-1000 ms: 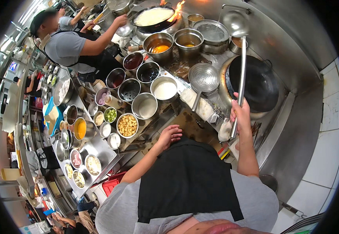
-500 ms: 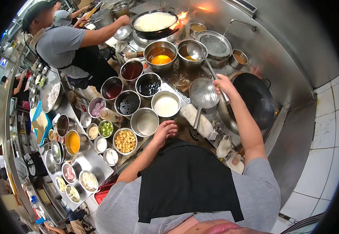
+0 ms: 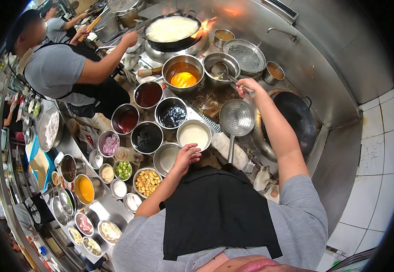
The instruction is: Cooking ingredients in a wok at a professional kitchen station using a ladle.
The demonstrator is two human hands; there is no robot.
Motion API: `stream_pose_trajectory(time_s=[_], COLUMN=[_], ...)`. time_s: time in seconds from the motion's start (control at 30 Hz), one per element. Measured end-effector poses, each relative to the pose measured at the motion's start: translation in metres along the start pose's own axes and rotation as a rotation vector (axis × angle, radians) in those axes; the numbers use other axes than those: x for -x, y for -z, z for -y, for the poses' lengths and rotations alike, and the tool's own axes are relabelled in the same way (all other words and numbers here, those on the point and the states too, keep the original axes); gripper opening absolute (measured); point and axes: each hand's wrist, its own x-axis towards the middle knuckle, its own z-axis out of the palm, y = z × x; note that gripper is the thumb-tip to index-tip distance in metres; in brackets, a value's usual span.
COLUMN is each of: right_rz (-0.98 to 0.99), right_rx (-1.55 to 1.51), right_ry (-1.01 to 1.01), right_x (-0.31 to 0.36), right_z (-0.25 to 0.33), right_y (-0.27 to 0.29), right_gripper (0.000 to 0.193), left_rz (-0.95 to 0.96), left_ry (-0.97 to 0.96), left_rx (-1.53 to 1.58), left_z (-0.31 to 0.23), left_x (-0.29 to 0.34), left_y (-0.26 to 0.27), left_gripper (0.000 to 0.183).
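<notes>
My right hand is closed round the handle of a steel ladle. The ladle's bowl dips inside a steel pot, where little liquid shows. Directly left of that pot stands another pot of amber oil. My left hand holds nothing, its fingers slightly curled and apart. It hovers over the near edge of the pots of white liquid and pale liquid. Below my right forearm lies a perforated skimmer, its handle toward me. A black wok sits right of that arm.
Flames rise beside a co-worker's wok of white foamy food at the back. The co-worker stands left. Pots of dark sauces, peeled garlic cloves and chopped greens crowd the left counter. A folded cloth lies near me.
The ladle has gone down from above the pot's rim into it, its handle now lower. My left hand has lifted slightly. The co-worker has shifted left in view, a tool now showing in hand.
</notes>
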Motion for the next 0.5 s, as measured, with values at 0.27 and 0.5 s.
stream_pose_trajectory(time_s=[0.27,0.5], right_rz=[0.426,0.716], right_rx=[-0.738,-1.149], right_ry=[-0.081,-0.058], right_x=[-0.012,0.029], right_z=[-0.005,-0.031], right_y=[0.007,0.010], right_gripper=[0.011,0.010], left_rz=[0.010,-0.010], left_ry=[0.003,0.030], left_rx=[0.022,-0.013], left_z=[-0.002,0.006], left_x=[-0.007,-0.004], left_y=[0.006,0.005], left_gripper=[0.035,0.035])
